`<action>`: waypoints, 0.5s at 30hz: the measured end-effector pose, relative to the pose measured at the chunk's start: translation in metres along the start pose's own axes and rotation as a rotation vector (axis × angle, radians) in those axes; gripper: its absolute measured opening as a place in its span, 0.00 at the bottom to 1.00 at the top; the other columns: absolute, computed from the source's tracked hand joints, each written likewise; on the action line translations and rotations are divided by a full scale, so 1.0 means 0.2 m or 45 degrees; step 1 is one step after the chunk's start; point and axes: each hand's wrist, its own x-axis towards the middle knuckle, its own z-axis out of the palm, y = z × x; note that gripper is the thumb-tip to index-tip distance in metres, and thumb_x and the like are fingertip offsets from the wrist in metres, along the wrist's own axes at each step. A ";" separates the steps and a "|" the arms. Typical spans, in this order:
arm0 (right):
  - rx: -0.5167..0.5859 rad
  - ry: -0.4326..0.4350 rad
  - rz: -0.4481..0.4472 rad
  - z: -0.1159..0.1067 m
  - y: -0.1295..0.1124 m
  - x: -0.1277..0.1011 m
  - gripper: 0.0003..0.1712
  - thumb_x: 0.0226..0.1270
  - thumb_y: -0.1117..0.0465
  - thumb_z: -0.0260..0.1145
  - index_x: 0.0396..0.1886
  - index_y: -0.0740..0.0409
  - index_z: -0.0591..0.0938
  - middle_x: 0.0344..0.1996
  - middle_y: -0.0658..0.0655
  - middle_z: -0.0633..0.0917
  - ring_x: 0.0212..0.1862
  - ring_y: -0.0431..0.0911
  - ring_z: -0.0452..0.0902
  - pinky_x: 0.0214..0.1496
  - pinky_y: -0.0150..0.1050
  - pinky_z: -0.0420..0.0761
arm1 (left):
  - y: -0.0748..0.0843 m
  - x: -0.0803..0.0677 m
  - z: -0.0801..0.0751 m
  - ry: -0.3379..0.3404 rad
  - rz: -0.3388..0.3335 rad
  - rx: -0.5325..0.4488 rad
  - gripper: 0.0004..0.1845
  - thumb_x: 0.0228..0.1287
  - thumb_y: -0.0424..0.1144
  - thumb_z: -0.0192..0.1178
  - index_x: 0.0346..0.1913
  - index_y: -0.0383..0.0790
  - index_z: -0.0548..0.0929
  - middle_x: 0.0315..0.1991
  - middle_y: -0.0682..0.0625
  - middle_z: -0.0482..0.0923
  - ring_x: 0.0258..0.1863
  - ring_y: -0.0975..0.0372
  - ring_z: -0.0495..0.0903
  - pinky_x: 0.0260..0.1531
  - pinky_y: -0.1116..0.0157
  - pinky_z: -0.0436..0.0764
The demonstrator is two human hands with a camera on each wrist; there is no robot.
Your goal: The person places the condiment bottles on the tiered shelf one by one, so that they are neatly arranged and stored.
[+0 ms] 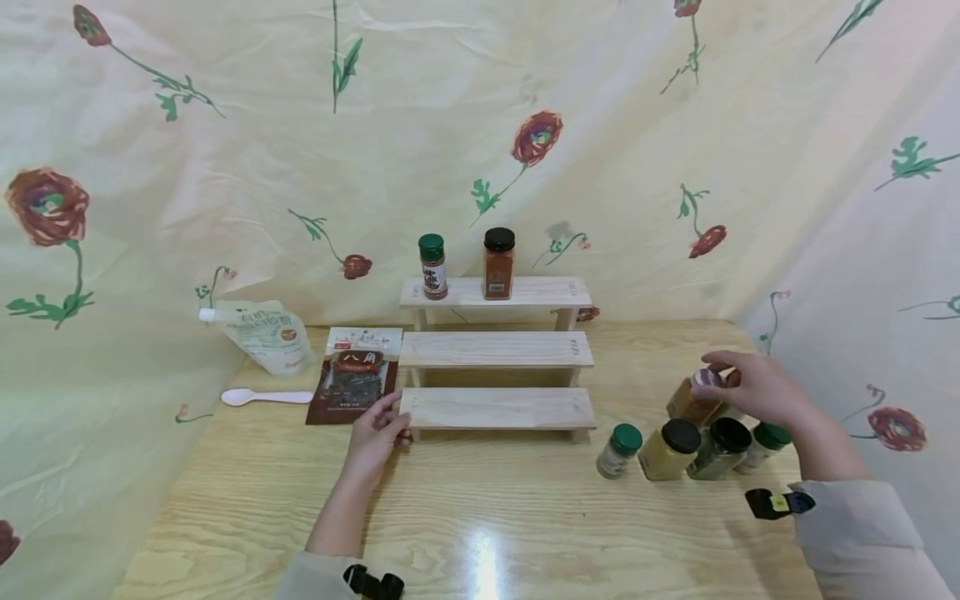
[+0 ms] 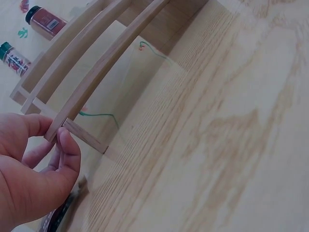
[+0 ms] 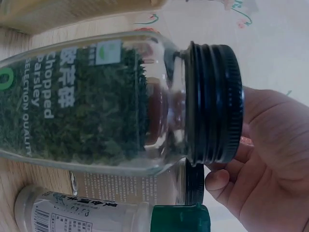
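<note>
A three-step wooden rack point(image 1: 497, 407) stands at the middle of the table. My left hand point(image 1: 396, 421) pinches the left end of its lowest step, with thumb and fingers closed round that corner point(image 2: 58, 137). At the right, my right hand point(image 1: 716, 377) grips the lid of a brown spice jar point(image 1: 688, 403), tilted just above the table behind a row of jars. In the right wrist view the chopped parsley jar point(image 3: 120, 101) fills the frame and hides most of the held jar. The right hand point(image 3: 260, 164) shows behind its black cap.
Two jars stand on the top step: a green-capped one point(image 1: 432, 267) and a black-capped red one point(image 1: 498, 263). Several jars point(image 1: 670, 448) line up front right. A dark spice packet point(image 1: 354, 375), a white spoon point(image 1: 262, 397) and a white pouch point(image 1: 262, 333) lie at the left. Floral cloth hangs behind.
</note>
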 end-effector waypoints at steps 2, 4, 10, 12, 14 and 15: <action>0.006 -0.011 -0.004 0.00 0.00 0.00 0.35 0.64 0.54 0.76 0.60 0.75 0.77 0.45 0.70 0.84 0.34 0.48 0.80 0.28 0.36 0.78 | 0.00 0.00 0.00 0.004 -0.001 0.002 0.26 0.70 0.25 0.60 0.69 0.33 0.73 0.32 0.49 0.76 0.27 0.63 0.78 0.26 0.72 0.81; 0.009 -0.026 -0.008 0.01 0.00 0.00 0.35 0.62 0.55 0.77 0.60 0.75 0.77 0.41 0.67 0.85 0.32 0.46 0.80 0.27 0.36 0.77 | 0.00 0.01 0.00 0.006 -0.001 0.007 0.25 0.70 0.25 0.60 0.69 0.33 0.73 0.32 0.49 0.76 0.27 0.63 0.78 0.26 0.72 0.81; -0.008 -0.019 -0.057 0.02 -0.02 0.00 0.27 0.62 0.56 0.77 0.55 0.69 0.81 0.30 0.53 0.85 0.24 0.41 0.74 0.22 0.35 0.72 | 0.01 0.01 0.00 0.006 -0.009 0.021 0.26 0.71 0.26 0.59 0.70 0.35 0.73 0.33 0.49 0.75 0.27 0.63 0.78 0.26 0.72 0.82; -0.021 -0.005 -0.073 0.02 -0.02 0.00 0.25 0.63 0.57 0.76 0.54 0.68 0.83 0.27 0.51 0.84 0.22 0.41 0.72 0.21 0.34 0.70 | 0.01 0.00 0.00 0.004 -0.012 0.026 0.25 0.71 0.26 0.59 0.70 0.35 0.73 0.34 0.49 0.75 0.28 0.63 0.78 0.27 0.71 0.82; -0.031 0.008 -0.088 0.03 -0.02 0.00 0.23 0.63 0.57 0.76 0.52 0.67 0.83 0.26 0.50 0.83 0.21 0.40 0.71 0.20 0.34 0.70 | 0.01 0.00 0.00 -0.001 -0.013 0.031 0.25 0.71 0.26 0.59 0.70 0.35 0.73 0.34 0.49 0.75 0.28 0.63 0.79 0.27 0.71 0.82; -0.029 0.015 -0.093 0.03 -0.02 0.00 0.22 0.63 0.58 0.76 0.52 0.67 0.84 0.25 0.50 0.82 0.21 0.40 0.70 0.20 0.34 0.70 | 0.01 0.00 0.00 -0.002 -0.015 0.032 0.25 0.71 0.26 0.59 0.70 0.35 0.73 0.34 0.49 0.75 0.28 0.63 0.79 0.27 0.71 0.82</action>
